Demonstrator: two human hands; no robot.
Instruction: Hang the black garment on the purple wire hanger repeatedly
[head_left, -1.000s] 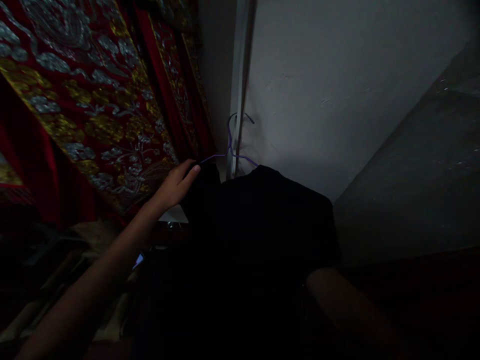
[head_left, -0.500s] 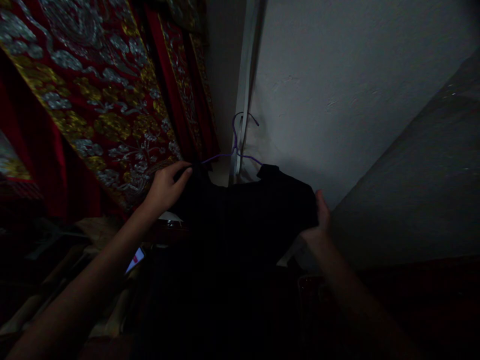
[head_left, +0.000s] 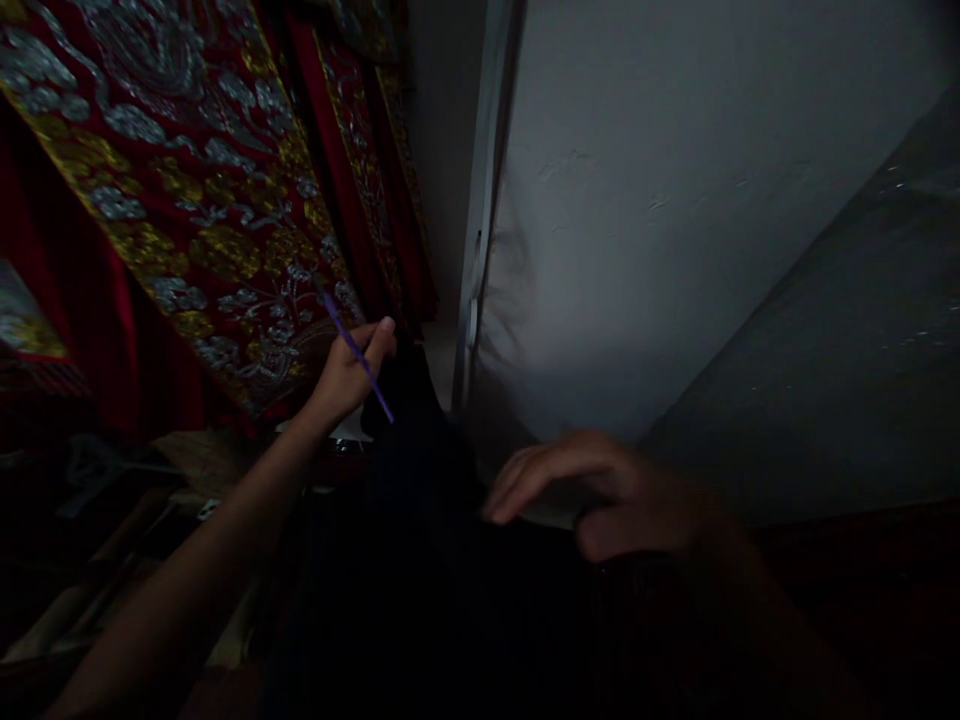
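A dark short-sleeved shirt [head_left: 427,470] hangs in front of me, its lower part lost in the gloom. My left hand [head_left: 354,370] is closed on its upper edge, with the thumb raised. Across that hand slants a thin purple clothes hanger [head_left: 358,358], seen edge-on; its lower end goes behind or into the shirt, I cannot tell which. My right hand [head_left: 600,490] is over the shirt's right side, slightly blurred, fingers stretched and thumb apart. Nothing shows between them.
Red cloth with gold and silver embroidery [head_left: 225,200] hangs at the left. A pale wall [head_left: 637,200] rises behind, with a narrow upright strip [head_left: 484,180] along its left edge. Dim clutter, including a grey hanger-like shape [head_left: 94,465], lies at lower left.
The shirt and hanger have turned from facing me to edge-on, the hook swinging left towards my left hand. My right hand has let go of the sleeve and moved nearer to me.
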